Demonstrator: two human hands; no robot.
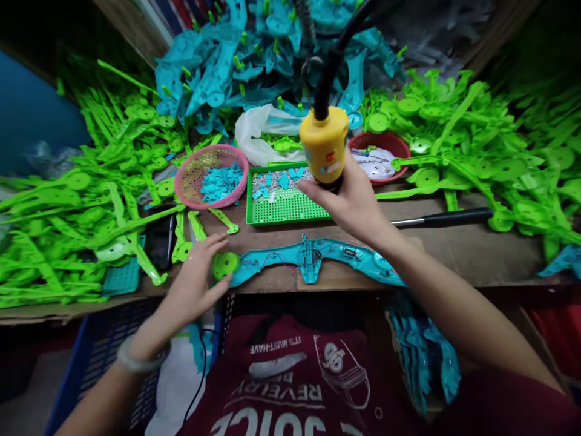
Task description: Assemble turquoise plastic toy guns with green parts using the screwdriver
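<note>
My right hand is wrapped round a yellow electric screwdriver, which hangs from a black cord above the green tray. The tool's tip is hidden behind my hand. On the bench in front of me lies a blue toy-bow half, its inner side up, with thin wires and a small spring showing. At its left end sits a round lime-green plastic part. My left hand holds this part between thumb and fingers, against the bow's tip.
A pink basket holds small blue pieces. Screws and blue bits lie in a green tray. A red bowl stands behind a black-handled rod. Lime-green parts pile up on both sides, blue shells at the back.
</note>
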